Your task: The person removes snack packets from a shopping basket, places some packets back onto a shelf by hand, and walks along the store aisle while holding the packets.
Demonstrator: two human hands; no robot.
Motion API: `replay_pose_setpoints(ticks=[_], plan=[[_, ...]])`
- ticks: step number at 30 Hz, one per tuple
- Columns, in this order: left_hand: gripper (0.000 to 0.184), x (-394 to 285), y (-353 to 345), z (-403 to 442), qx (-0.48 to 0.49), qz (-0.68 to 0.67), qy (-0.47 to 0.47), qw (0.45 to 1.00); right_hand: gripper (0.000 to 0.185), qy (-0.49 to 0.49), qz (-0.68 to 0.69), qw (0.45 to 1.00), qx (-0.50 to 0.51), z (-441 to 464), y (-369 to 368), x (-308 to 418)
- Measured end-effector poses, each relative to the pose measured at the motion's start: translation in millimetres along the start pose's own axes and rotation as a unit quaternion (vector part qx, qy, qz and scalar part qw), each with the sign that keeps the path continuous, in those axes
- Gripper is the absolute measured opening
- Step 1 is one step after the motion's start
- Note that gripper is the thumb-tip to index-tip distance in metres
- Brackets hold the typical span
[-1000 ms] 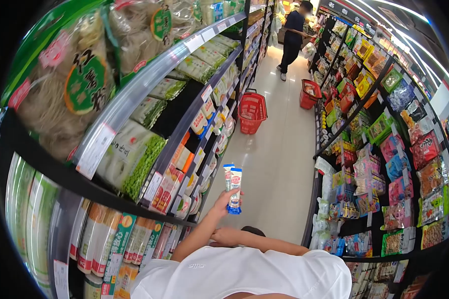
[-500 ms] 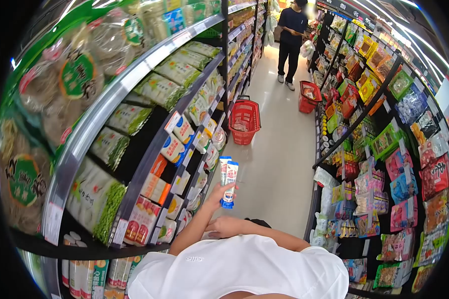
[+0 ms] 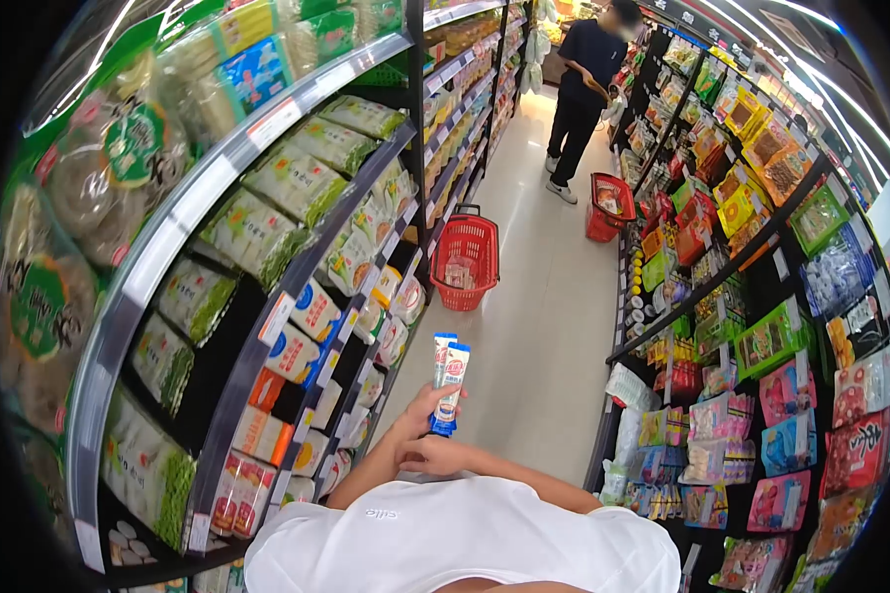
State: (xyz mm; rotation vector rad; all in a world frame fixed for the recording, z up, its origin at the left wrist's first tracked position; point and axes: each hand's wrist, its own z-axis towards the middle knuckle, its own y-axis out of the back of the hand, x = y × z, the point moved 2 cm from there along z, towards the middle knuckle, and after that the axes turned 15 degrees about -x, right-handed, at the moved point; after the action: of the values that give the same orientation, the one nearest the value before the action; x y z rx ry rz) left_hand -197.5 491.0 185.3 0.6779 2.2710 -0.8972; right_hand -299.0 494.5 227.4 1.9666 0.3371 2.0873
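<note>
Within left grip (image 3: 427, 406), two blue-and-white packets (image 3: 453, 369)

Shop aisle (image 3: 529, 287): price-labelled shelves (image 3: 168, 237), red baskets (image 3: 467, 239)

Your packets (image 3: 454, 374) look smooth and glossy, like printed plastic. Your shirt (image 3: 465, 524) is soft, matt cloth. The floor (image 3: 529, 381) before you is smooth and shiny; the basket (image 3: 465, 298) looks like hard plastic. You have clear, glossy, crinkled plastic bags (image 3: 75, 203) and a smooth, gleaming shelf edge (image 3: 181, 210) beside you.
</note>
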Motion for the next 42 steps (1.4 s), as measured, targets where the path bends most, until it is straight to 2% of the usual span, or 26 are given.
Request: replay_pose_setpoints(ticks=[5,12,14,17,19,21,22,24,26,27,28,29,30,31,32,33,34,35,36,37,40,42], plan=[[0.019,-28.0,10.1,65.9,0.004,-0.038,0.007,0.999,0.026,-0.024,0.014,1.000,0.002,41.0,39.8,-28.6],[0.022,-97.6,21.5,134.9,-0.017,-0.057,0.004,0.998,0.028,-0.064,0.002,0.997,0.049,124.3,112.6,-27.4],[0.023,-120.7,27.8,150.0,-0.021,-0.062,-0.011,0.998,0.028,-0.017,0.043,0.997,0.060,154.2,127.2,-24.8],[0.022,-149.9,43.3,167.5,-0.025,-0.043,0.017,0.999,0.027,-0.018,0.081,0.992,0.096,197.0,144.8,-23.1],[0.023,-164.6,49.7,172.0,-0.049,-0.033,-0.001,0.998,0.026,0.000,0.057,0.993,0.106,221.8,154.5,-19.6],[0.022,-179.1,54.7,173.3,-0.062,-0.028,0.020,0.997,0.025,0.011,0.039,0.992,0.118,233.7,163.2,-16.1],[0.022,-182.7,58.1,172.4,-0.078,-0.020,0.037,0.996,0.023,0.011,0.029,0.992,0.122,238.7,165.8,-14.5],[0.022,-177.7,70.2,188.3,-0.075,-0.022,0.013,0.997,0.022,0.015,0.021,0.991,0.129,248.1,166.9,-15.9],[0.022,-172.5,77.9,197.5,-0.056,-0.063,-0.002,0.996,0.021,0.005,0.068,0.989,0.135,251.0,170.4,-21.2],[0.022,-166.7,80.7,199.7,-0.061,-0.064,-0.002,0.996,0.020,0.021,0.090,0.992,0.087,256.0,182.1,-8.4],[0.021,-167.1,82.9,197.7,-0.085,0.011,-0.243,0.966,0.020,0.036,0.113,0.992,0.039,262.1,200.9,16.3],[0.020,-166.9,83.2,193.5,-0.104,0.088,-0.465,0.875,0.017,0.114,0.139,0.984,-0.020,266.8,226.2,47.7],[0.020,-159.3,89.9,207.1,-0.110,0.092,-0.461,0.876,0.015,0.191,0.165,0.964,-0.079,269.4,257.2,87.4],[0.019,-145.4,100.7,229.5,-0.081,0.096,-0.355,0.926,0.011,0.291,0.177,0.931,-0.130,262.4,290.9,141.3],[0.018,-135.0,107.4,238.0,-0.054,0.097,-0.242,0.964,0.004,0.339,0.032,0.920,-0.196,233.3,324.9,184.8],[0.017,-164.6,86.2,208.6,-0.055,-0.138,0.027,0.988,0.003,0.478,0.257,0.832,-0.120,223.0,342.3,194.6],[0.018,-164.9,83.0,212.5,-0.076,-0.151,0.000,0.986,0.007,0.623,0.317,0.702,-0.138,221.7,345.0,216.9],[0.019,-162.9,82.6,217.3,-0.065,-0.144,-0.002,0.987,0.013,0.742,0.360,0.544,-0.155,217.6,349.0,239.8],[0.019,-162.9,82.8,221.1,-0.051,-0.135,-0.007,0.990,0.019,0.727,0.277,0.605,-0.169,214.0,358.7,259.9],[0.019,-169.0,79.3,220.5,-0.058,-0.131,-0.007,0.990,0.042,0.705,0.188,0.660,-0.178,210.2,368.3,272.9],[0.023,-181.9,63.8,224.5,-0.070,-0.110,-0.012,0.991,0.039,0.688,0.157,0.667,-0.238,200.1,386.6,284.6],[0.021,-180.9,60.9,236.5,-0.062,-0.145,-0.006,0.987,0.038,0.681,0.142,0.667,-0.267,203.7,398.1,279.7]])
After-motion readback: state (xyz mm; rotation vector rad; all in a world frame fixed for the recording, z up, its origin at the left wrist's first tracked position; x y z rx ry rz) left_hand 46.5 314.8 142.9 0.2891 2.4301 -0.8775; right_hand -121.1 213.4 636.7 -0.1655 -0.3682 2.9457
